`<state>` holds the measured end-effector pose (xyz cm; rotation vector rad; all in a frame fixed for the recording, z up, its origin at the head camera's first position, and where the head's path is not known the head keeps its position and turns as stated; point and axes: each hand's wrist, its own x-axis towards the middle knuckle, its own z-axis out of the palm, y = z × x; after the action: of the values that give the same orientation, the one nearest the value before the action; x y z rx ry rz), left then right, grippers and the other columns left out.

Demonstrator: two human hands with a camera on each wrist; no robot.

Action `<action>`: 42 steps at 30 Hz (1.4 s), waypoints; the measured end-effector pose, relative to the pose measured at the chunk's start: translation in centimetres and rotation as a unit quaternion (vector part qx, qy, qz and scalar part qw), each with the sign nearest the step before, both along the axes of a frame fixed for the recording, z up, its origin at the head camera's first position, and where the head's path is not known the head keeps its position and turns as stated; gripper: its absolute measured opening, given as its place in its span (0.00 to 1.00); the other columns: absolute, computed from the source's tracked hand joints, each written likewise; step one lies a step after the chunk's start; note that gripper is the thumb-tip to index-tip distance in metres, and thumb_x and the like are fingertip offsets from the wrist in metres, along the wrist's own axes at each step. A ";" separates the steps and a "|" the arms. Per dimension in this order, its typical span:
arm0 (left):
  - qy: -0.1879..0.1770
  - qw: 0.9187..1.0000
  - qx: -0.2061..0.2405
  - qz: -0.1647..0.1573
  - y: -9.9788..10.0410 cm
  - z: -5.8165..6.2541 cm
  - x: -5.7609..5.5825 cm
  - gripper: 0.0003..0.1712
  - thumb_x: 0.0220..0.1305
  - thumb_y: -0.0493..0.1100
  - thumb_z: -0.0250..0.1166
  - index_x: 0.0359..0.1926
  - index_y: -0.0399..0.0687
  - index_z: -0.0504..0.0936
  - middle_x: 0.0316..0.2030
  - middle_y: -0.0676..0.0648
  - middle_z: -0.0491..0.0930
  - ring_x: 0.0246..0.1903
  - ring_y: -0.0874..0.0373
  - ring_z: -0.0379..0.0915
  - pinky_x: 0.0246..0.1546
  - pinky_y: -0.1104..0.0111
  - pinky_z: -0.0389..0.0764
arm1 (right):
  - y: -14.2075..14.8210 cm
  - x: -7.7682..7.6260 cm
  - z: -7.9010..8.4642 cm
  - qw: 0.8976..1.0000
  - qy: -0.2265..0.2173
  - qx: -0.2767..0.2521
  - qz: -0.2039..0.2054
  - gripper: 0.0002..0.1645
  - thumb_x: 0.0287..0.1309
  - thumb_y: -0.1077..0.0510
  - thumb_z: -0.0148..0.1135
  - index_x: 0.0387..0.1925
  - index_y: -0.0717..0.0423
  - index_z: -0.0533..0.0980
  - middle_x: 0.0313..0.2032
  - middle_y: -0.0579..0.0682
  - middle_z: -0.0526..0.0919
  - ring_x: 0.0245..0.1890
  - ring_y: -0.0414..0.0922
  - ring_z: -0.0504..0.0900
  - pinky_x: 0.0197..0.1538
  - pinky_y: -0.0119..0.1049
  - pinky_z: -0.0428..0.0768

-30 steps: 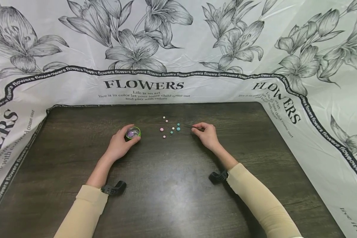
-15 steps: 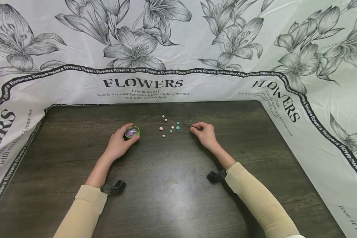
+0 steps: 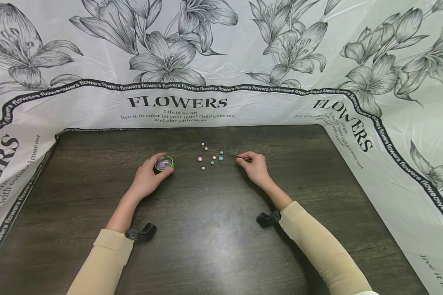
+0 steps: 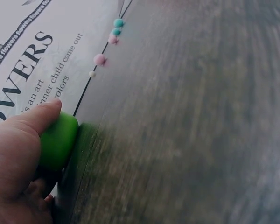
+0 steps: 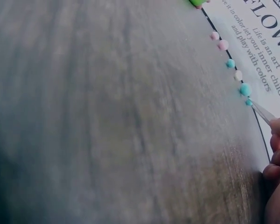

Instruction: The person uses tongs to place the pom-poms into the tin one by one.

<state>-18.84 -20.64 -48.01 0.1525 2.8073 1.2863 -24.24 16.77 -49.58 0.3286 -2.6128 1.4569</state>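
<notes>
My left hand (image 3: 147, 177) grips a small green-rimmed cup (image 3: 164, 170) at the left, thumb on the near side and fingers round the far side. Something purple shows inside it. The cup's bright green wall (image 4: 60, 140) fills the grasp in the left wrist view. My right hand (image 3: 256, 167) pinches slim tweezers (image 5: 262, 112), which point left. Their tip is right at a small teal bead (image 3: 221, 153), with a larger teal bead (image 3: 220, 158) just nearer. Other beads lie to the left, among them a pink bead (image 3: 200, 159) and a cream bead (image 3: 214, 157).
The loose beads lie on a dark wood-grain table (image 3: 214, 229) between the two hands. A white flower-printed sheet (image 3: 243, 108) rises along the table's back and sides. A black band with a camera mount (image 3: 142, 233) sits at the left wrist, another mount (image 3: 268, 219) at the right.
The head view has shifted slightly. Both hands keep nearly the same place and hold, with the tweezers' tip staying beside the small teal bead.
</notes>
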 end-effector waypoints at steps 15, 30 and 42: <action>-0.001 1.000 0.001 0.002 -0.1 0.0 -0.1 0.42 0.74 0.55 0.64 0.79 0.42 0.60 0.64 0.27 0.69 0.63 0.28 0.65 0.58 0.35 0.69 | 0.0 0.1 0.2 1.000 -0.001 -0.002 -0.009 0.09 0.67 0.59 0.69 0.43 0.61 0.87 0.45 0.54 0.89 0.45 0.51 0.86 0.43 0.44 0.84; -0.008 1.000 0.003 0.002 0.0 0.1 0.0 0.42 0.74 0.56 0.64 0.79 0.43 0.59 0.66 0.27 0.67 0.64 0.27 0.62 0.59 0.35 0.69 | 0.0 0.1 1.0 1.000 -0.008 -0.007 -0.012 0.10 0.67 0.58 0.70 0.44 0.60 0.88 0.42 0.56 0.89 0.34 0.48 0.83 0.31 0.34 0.75; 0.001 1.000 -0.004 0.003 -0.1 -0.1 -0.1 0.42 0.74 0.57 0.64 0.79 0.43 0.60 0.65 0.27 0.68 0.64 0.26 0.62 0.58 0.33 0.68 | -1.8 -0.1 1.5 1.000 0.008 -0.026 0.005 0.08 0.66 0.60 0.69 0.42 0.61 0.87 0.41 0.57 0.89 0.35 0.50 0.85 0.32 0.34 0.77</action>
<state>-18.91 -20.75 -48.15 0.1452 2.8162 1.2754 -24.36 14.96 -48.06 0.3461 -2.5586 1.5161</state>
